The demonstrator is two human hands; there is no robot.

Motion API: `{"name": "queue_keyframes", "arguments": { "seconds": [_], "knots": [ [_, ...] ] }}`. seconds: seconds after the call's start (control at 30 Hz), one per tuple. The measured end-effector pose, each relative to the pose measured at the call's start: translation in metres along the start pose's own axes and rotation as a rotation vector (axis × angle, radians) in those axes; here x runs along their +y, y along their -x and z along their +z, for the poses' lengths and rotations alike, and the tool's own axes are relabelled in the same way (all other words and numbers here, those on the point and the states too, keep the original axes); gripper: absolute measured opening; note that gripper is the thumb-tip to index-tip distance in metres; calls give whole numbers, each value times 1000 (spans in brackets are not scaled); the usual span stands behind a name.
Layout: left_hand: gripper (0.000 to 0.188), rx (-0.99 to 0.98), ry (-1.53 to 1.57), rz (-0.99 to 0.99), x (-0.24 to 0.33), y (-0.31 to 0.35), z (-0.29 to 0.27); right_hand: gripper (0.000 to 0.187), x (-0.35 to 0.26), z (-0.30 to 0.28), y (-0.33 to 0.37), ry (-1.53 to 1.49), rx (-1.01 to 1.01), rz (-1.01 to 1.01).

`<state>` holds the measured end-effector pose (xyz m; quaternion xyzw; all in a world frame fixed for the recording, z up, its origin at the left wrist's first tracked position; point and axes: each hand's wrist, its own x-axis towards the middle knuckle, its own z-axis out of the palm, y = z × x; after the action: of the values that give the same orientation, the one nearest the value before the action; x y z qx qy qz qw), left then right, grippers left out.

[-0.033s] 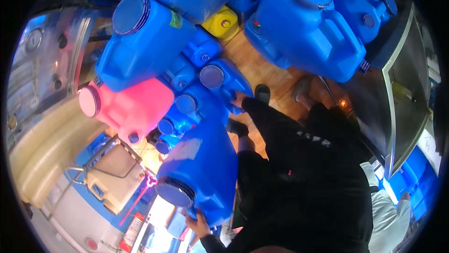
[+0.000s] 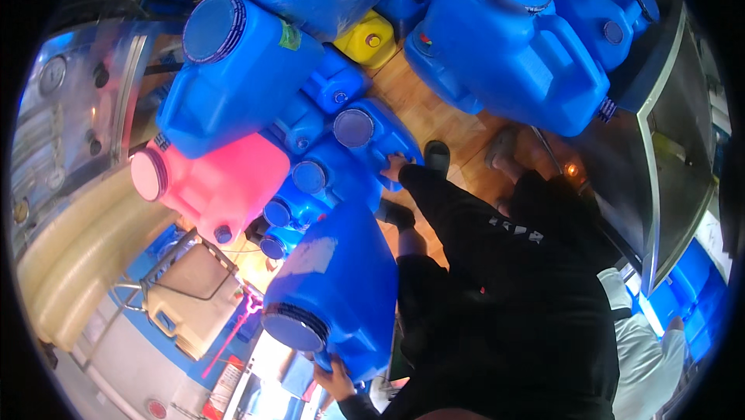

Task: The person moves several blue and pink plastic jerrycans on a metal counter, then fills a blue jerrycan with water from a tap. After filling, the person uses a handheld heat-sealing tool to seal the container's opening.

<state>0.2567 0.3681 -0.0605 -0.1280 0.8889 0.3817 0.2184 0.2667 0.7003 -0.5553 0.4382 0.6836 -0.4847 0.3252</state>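
A large blue plastic jug [image 2: 353, 265] with a wide dark-blue cap lies tilted at the lower left. My left hand [image 2: 336, 380] is closed around its handle, near the cap. Farther up, my right hand [image 2: 396, 167] rests at the handle of a smaller blue jerrycan [image 2: 386, 129], its fingers curled there. Between the two stands another blue jerrycan [image 2: 330, 172] with a round cap. Beside it are a small blue container [image 2: 289, 210] and a bright pink jug [image 2: 221, 183] lying on its side.
Big blue jugs [image 2: 248, 79] crowd the upper left, and more [image 2: 504, 55] the upper right. A yellow can [image 2: 366, 40] sits between them. To the right runs a metal-edged counter [image 2: 648, 187]; a person in pale clothing [image 2: 644, 358] is at lower right. A beige can [image 2: 190, 304] stands lower left.
The large blue jug and my left hand have shifted slightly right and down in the picture. At the smaller jerrycan, more of my right hand's fingers shows.
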Motion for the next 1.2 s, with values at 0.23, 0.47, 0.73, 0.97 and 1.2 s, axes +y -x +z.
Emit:
{"name": "queue_keyframes", "arguments": {
  "seconds": [0.23,0.47,0.73,0.97,1.2],
  "knots": [
    [21,97,-47,-110,-13,14,-24,68,63,-11,-34,-606,138,-189],
    [25,88,114,-165,-56,-2,-38,63,105,-89,-27,-219,612,-183],
    [18,192,162,-139,-50,7,-42,64,-58,119,-15,-376,247,-471],
    [37,226,74,-83,-47,40,-80,59,-107,180,-61,-367,-39,-269],
    [61,36,-127,31,-44,23,-110,46,-21,65,-56,-449,78,-345]
  ]
}}
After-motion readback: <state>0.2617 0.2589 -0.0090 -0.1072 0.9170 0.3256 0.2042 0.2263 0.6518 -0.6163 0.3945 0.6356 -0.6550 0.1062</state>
